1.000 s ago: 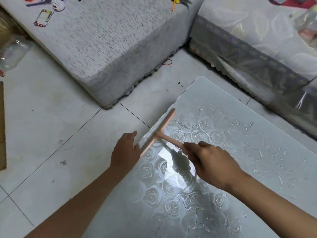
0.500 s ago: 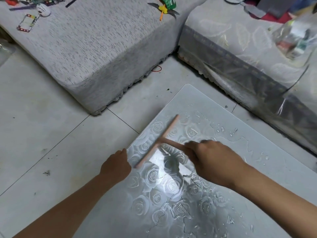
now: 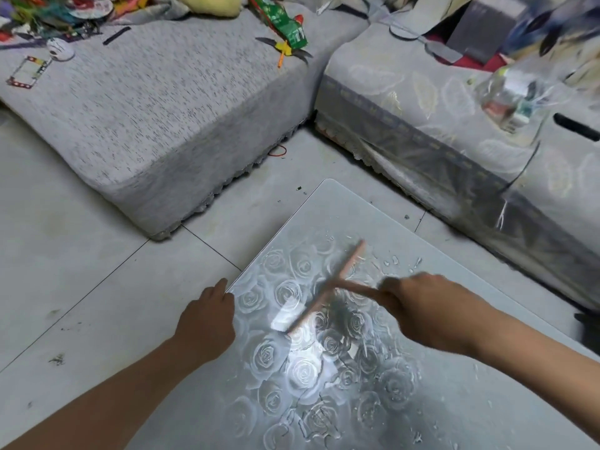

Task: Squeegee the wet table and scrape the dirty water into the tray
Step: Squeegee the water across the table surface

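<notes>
Nearest the camera, two bare forearms are seen reaching forward over a glossy tabletop (image 3: 487, 414) printed with pale roses. Its surface is streaked with thin films and rivulets of water, and a bright glare is reflected near its middle.

The left hand (image 3: 207, 319) is placed at the tabletop's left edge, with the fingers curled against the rim. Whether the edge is actually grasped cannot be told. The right hand (image 3: 431, 313), blurred by motion, is clenched around the handle of a pinkish T-shaped squeegee (image 3: 336, 282). The squeegee is held over the wet middle of the tabletop. Its long blade is laid slantwise, with the near end toward the left hand and the far end toward the far corner. The blade appears to be pressed against the surface, though the contact is smeared by blur. Just beyond the blade, scattered water drops (image 3: 394, 259) are seen on the glass.

Past the tabletop's rounded far corner, a pale tiled floor (image 3: 81, 254) marked with dark specks is visible. A red rubber band (image 3: 279, 152) is lying on the floor by a lace hem. Behind it, a grey fabric-covered seat (image 3: 162, 118) is strewn along its far side with colourful toys (image 3: 285, 24). To the right, a second seat (image 3: 406, 92) draped in leaf-patterned cloth is seen, with a clear plastic bottle (image 3: 509, 95) resting on it.
</notes>
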